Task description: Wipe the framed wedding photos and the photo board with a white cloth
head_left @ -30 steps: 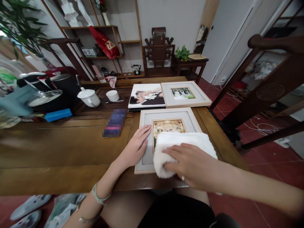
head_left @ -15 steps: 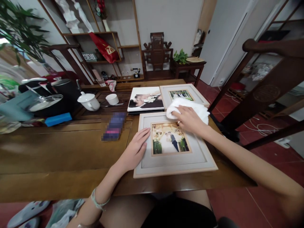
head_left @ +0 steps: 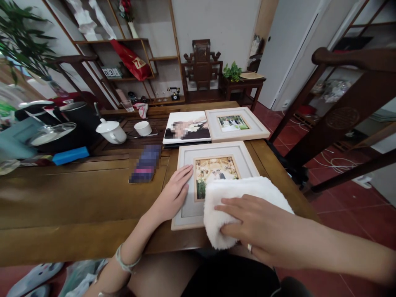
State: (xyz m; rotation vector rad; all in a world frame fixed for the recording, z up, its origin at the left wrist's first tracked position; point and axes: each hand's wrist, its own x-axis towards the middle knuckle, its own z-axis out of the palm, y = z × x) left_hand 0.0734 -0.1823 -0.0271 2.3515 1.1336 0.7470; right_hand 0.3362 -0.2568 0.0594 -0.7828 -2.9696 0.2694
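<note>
A light wooden picture frame [head_left: 216, 151] with a wedding photo lies flat at the near edge of the wooden table [head_left: 77, 194]. My left hand [head_left: 175, 194] rests flat on the frame's left border, fingers stretched out. My right hand [head_left: 250, 225] presses a fluffy white cloth [head_left: 241, 192] onto the frame's near right part, fingers laid over the cloth. The cloth hides the frame's lower right corner and part of the photo.
Behind lie a second frame [head_left: 236, 123] and a frameless canvas print [head_left: 187, 128]. A blurred flat object [head_left: 145, 163] sits left of the near frame. A white teapot [head_left: 111, 131], a cup [head_left: 142, 128], pots and a blue sponge [head_left: 70, 155] stand at the left. A dark wooden chair back [head_left: 349, 107] rises at the right.
My right hand has drawn the white cloth from the frame's far right corner back to its near right part. My left hand has stayed on the left border.
</note>
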